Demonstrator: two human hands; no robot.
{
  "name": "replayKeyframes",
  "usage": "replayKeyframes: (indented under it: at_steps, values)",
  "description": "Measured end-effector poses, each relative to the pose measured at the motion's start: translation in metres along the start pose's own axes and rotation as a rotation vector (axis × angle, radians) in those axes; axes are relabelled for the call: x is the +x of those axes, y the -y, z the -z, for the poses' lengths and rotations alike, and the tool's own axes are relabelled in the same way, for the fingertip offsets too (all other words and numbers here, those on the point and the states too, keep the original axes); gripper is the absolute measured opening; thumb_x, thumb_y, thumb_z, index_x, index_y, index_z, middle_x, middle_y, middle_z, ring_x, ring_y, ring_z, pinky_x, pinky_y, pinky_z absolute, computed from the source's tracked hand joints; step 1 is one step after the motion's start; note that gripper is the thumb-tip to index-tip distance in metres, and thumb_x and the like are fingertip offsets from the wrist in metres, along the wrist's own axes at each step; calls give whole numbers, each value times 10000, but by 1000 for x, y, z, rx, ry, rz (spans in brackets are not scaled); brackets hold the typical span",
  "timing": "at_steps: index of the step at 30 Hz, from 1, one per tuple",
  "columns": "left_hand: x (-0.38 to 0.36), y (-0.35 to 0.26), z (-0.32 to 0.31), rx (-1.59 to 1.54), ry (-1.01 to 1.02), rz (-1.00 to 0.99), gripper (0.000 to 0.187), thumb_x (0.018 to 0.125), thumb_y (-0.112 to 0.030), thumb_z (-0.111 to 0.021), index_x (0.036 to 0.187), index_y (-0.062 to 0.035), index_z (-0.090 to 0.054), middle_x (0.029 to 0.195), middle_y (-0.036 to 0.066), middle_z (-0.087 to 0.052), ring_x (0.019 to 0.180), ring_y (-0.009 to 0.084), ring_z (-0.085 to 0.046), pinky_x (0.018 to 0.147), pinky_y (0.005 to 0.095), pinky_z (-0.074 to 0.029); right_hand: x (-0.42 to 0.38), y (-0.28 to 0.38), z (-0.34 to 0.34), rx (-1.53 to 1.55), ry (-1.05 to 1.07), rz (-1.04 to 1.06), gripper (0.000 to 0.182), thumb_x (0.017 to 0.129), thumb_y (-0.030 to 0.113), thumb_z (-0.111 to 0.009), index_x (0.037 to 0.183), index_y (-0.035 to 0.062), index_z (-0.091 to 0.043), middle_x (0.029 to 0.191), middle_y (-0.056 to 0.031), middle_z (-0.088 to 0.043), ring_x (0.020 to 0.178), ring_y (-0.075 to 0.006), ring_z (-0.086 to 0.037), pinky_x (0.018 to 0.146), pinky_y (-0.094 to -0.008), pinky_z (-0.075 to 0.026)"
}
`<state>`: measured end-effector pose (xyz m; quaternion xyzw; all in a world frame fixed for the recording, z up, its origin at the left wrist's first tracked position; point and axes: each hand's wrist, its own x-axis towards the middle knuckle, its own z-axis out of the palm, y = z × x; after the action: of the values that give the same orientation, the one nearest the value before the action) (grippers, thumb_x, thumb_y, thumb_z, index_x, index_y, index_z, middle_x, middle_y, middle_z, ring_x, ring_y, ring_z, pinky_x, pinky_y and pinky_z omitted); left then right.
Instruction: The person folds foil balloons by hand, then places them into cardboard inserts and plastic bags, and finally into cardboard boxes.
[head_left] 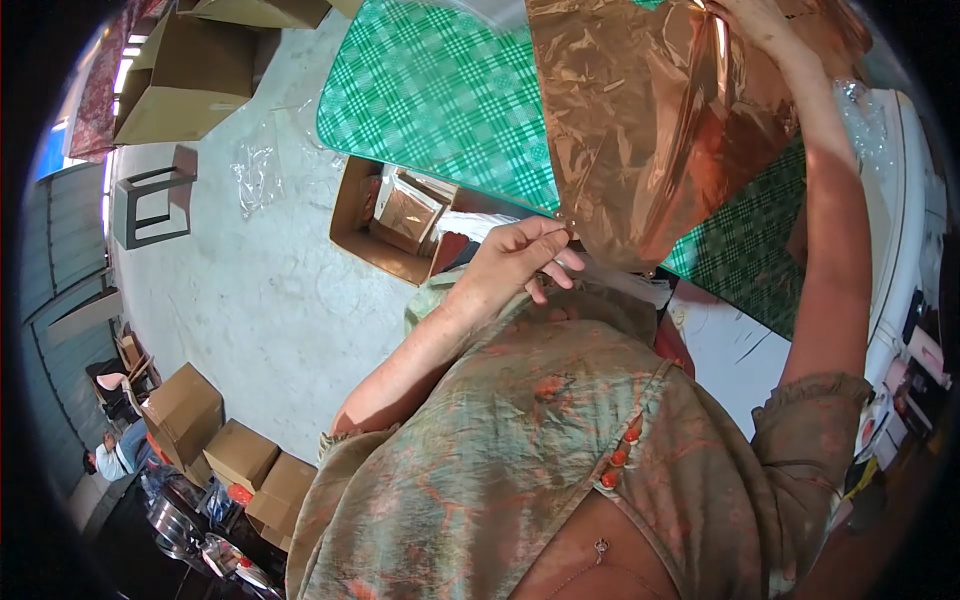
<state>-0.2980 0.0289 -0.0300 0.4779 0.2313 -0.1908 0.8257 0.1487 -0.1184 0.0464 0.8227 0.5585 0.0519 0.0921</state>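
Observation:
A large, shiny copper-coloured sheet (640, 130), creased and see-through in places, spreads over the green checked tabletop (430, 90). Its near left corner is pinched between the thumb and forefinger of my left hand (515, 258), close to my body, with the other fingers loosely bent. My right hand (752, 22) reaches to the far part of the sheet at the top edge of the view. Its fingers are closed on the film there, partly cut off by the frame.
Below the table's near edge, an open cardboard box (375, 245) holds flat packets. A small grey stool frame (153, 207) and clear plastic (257, 180) are on the floor at left. Cartons (183, 410) stand lower left, near a seated person (122, 452). A white surface (890, 220) curves along the right.

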Motion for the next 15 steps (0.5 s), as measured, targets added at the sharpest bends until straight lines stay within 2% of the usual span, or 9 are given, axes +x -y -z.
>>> replayKeyframes:
  at_steps: [4, 10, 15]
  values:
    - [1, 1, 1, -19, 8, 3, 335, 1073, -285, -583, 1235, 5, -627, 1038, 107, -759, 850, 136, -724, 570, 242, -548, 0, 1, -1, -28, 20, -19, 120, 886, 266, -685, 903, 165, -748, 1005, -44, -728, 1090, -287, -567, 991, -478, -373]
    - [2, -2, -2, -61, -35, 66, 458, 1102, -398, -488, 1228, 20, -624, 1022, 126, -756, 820, 146, -720, 560, 253, -545, 3, 4, -6, -78, 20, -61, 142, 904, 268, -659, 936, 160, -746, 1012, -49, -729, 1065, -298, -588, 954, -483, -402]
    - [3, -6, -4, -111, -61, 110, 504, 1119, -421, -415, 1201, 31, -624, 991, 139, -756, 789, 155, -716, 540, 265, -543, 11, 0, -13, -102, -6, -62, 171, 914, 313, -655, 974, 182, -745, 1012, -32, -724, 1059, -283, -578, 911, -482, -405]
